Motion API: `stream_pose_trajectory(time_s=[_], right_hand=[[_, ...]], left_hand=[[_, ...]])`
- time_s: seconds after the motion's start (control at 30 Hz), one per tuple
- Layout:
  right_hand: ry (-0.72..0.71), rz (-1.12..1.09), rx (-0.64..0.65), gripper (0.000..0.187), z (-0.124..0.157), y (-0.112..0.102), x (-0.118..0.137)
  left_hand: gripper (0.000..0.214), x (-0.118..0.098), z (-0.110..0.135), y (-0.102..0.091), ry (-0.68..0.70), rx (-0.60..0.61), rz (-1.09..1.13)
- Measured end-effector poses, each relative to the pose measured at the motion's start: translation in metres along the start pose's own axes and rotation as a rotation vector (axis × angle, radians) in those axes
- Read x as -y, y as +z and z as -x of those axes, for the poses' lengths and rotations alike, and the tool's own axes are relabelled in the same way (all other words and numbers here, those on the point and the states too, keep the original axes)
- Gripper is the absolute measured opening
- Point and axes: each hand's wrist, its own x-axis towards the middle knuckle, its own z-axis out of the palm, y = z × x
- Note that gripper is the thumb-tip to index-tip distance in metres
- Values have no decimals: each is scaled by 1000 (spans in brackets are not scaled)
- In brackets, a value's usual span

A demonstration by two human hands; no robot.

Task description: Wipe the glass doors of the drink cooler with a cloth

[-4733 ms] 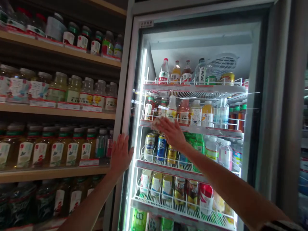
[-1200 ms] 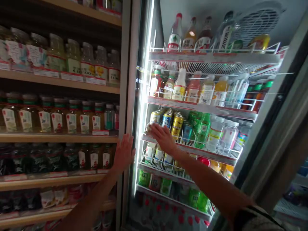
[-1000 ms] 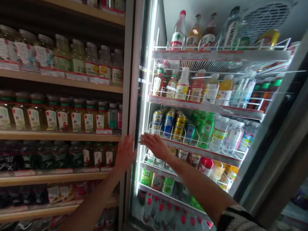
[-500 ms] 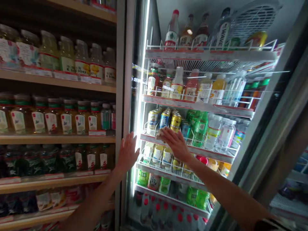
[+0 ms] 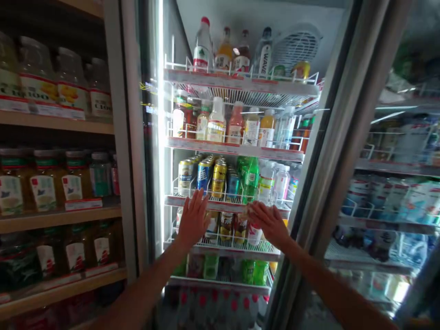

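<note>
Here, left grip spread wide at the glass door, right grip holding a pale cloth

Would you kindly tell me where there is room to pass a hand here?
Probably between the left hand and the right hand, before the cooler shelves. Behind the glass, space shows above the top-shelf bottles, beside the round grille. The cans and green bottles look crowded.

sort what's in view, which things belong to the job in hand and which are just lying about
Seemingly in use:
left hand
right hand
pale wad under it
glass door

Just around:
gold cans
green bottles
wooden shelves
</note>
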Motion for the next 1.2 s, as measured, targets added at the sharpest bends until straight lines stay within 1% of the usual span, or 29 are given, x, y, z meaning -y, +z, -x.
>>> stream_pose_trajectory(time_s=[0.03,0.07,0.13,0.17,0.2,0.23,0.3,0.33,0.4,0.47,0.53,0.6,0.67,0.73,0.77,0.8,0.87,0.9,0.93,0.97,1.0,1.07,1.1,1.13,1.17,1.2], right_hand=[[43,28,-30,51,3,-4,-11],[119,62,-75,50,4,-8,-22],[277,123,-173,51,8,-14,-42],[322,140,-207,54,13,-16,-48],[334,145,-222,56,19,-17,-52],[318,138,-213,59,27,-18,-54],[253,106,-164,63,38,-18,-56],[245,94,-153,65,39,-18,-58],[313,79,-194,66,29,-19,-66],[445,66,-306,66,10,-20,-74],[543,49,-392,66,-2,-19,-71],[533,31,-376,66,3,-15,-58],[440,24,-299,68,17,-10,-44],[369,28,-260,68,22,-7,-44],[382,30,-278,67,16,-7,-49],[430,33,-321,66,6,-8,-56],[563,31,-445,64,-25,-11,-67],[604,29,-495,64,-41,-13,-68],[604,26,-513,65,-53,-14,-65],[550,17,-483,65,-61,-14,-58],[447,2,-410,66,-65,-14,-49],[209,-26,-218,65,-63,-12,-35],[140,-27,-162,64,-60,-12,-34],[139,-13,-159,63,-58,-12,-37],[209,12,-214,62,-58,-12,-43],[328,41,-309,61,-60,-13,-51]], left_hand=[[67,-4,-4,1,7,-14,5],[67,-8,-9,2,6,-27,8],[68,-15,-17,3,-6,-48,10],[68,-18,-20,4,-14,-49,11],[68,-22,-23,4,-21,-46,13],[69,-24,-26,4,-24,-42,16],[69,-28,-29,4,-28,-38,24],[69,-29,-30,3,-33,-40,29],[68,-30,-33,0,-51,-51,30],[68,-28,-37,-5,-68,-63,19],[68,-26,-40,-11,-79,-71,0],[68,-21,-41,-17,-76,-88,-21],[67,-13,-41,-24,-76,-106,-48],[66,-4,-41,-28,-87,-125,-73],[66,0,-42,-29,-94,-132,-80],[66,5,-43,-29,-102,-139,-84],[66,11,-47,-26,-111,-160,-88],[65,13,-50,-24,-115,-170,-89],[65,14,-52,-22,-120,-177,-89],[65,16,-53,-19,-125,-181,-87],[65,17,-54,-17,-130,-183,-84],[64,20,-55,-15,-135,-185,-72],[64,23,-55,-14,-139,-185,-67],[63,26,-55,-14,-144,-184,-62],[62,28,-55,-15,-149,-183,-56],[61,31,-56,-15,-155,-181,-52]])
